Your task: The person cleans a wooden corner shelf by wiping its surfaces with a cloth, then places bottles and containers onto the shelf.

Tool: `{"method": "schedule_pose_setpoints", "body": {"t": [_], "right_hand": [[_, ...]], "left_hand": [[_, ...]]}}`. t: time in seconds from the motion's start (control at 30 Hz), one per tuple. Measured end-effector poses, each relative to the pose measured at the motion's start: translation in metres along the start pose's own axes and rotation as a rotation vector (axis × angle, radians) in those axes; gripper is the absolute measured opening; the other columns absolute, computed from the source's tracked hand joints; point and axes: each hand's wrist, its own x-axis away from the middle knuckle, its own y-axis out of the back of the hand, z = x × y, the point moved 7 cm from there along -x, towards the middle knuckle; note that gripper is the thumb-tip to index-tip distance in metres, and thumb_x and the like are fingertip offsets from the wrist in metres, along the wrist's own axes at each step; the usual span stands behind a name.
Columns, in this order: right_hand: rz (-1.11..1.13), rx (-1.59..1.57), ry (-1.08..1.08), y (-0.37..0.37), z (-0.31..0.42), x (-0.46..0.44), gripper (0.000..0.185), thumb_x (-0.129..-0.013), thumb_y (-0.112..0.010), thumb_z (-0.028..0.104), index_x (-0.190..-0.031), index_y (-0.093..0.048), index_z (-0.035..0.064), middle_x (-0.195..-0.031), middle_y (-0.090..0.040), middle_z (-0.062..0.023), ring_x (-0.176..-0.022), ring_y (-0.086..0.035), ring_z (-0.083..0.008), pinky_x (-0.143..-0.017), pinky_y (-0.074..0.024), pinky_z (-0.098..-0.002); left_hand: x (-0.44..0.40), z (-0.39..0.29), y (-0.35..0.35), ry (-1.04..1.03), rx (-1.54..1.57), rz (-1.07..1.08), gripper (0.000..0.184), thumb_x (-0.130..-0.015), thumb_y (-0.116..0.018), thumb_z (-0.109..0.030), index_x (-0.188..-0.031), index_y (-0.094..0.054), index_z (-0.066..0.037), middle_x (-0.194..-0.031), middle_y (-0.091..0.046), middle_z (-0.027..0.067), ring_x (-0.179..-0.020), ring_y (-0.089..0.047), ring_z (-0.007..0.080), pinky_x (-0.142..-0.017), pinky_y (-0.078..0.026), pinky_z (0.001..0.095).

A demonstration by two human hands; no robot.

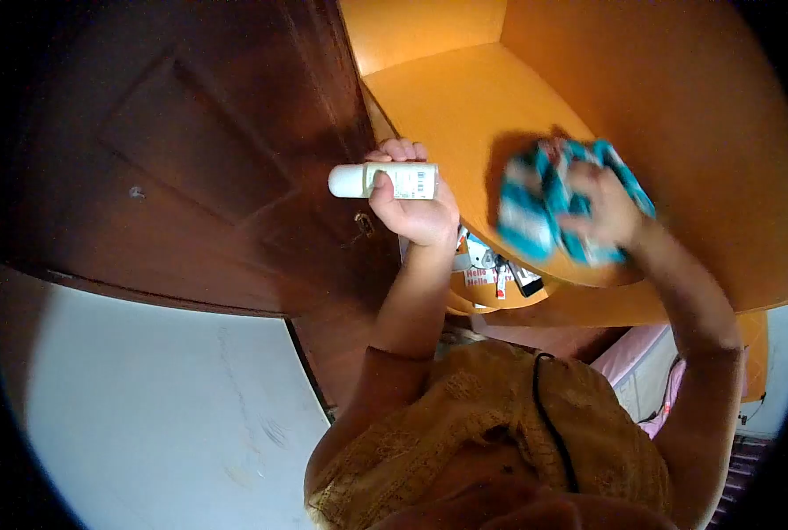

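A white roll-on bottle (403,180) with a rounded cap and a barcode label lies sideways in my left hand (425,215). The fingers wrap behind it and the thumb presses on its front. My right hand (607,210) presses on a bunched teal, white and reddish cloth (535,208) over the orange shelf top (464,106). That hand is blurred by motion, its fingers curled into the cloth and partly hidden in the folds.
Below the shelf top, a lower shelf (458,299) holds a phone (528,281), papers with red "Hello" print (477,277) and small items. A dark wooden door (208,168) with a metal lock (364,224) stands at left, beside a white wall (173,406).
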Motion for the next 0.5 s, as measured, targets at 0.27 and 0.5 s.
{"method": "schedule_pose_setpoints", "body": {"t": [0.27,0.5], "right_hand": [[-0.117,0.228,0.030,-0.030,-0.013,-0.271,0.068,-0.082,-0.054,0.064,-0.130,-0.055,0.0168,-0.131,-0.055,-0.0185,-0.111,-0.057,-0.0401,-0.096,-0.0439,-0.0455],[-0.251,0.632,0.451,-0.043,0.038,-0.246,0.062,-0.077,-0.057,0.064,-0.126,-0.060,0.0265,-0.113,-0.066,-0.0170,-0.106,-0.061,-0.0374,-0.095,-0.0444,-0.0496]], "left_hand": [[0.000,-0.001,-0.011,0.056,-0.084,0.046,0.028,-0.083,-0.059,-0.034,-0.090,-0.048,-0.009,-0.081,-0.047,0.0065,-0.076,-0.044,0.0182,-0.069,-0.038,0.0321],[-0.006,-0.017,-0.014,-0.044,-0.445,0.017,0.019,-0.087,-0.048,-0.027,-0.090,-0.051,-0.009,-0.080,-0.054,0.0064,-0.072,-0.052,0.0202,-0.070,-0.044,0.0355]]}}
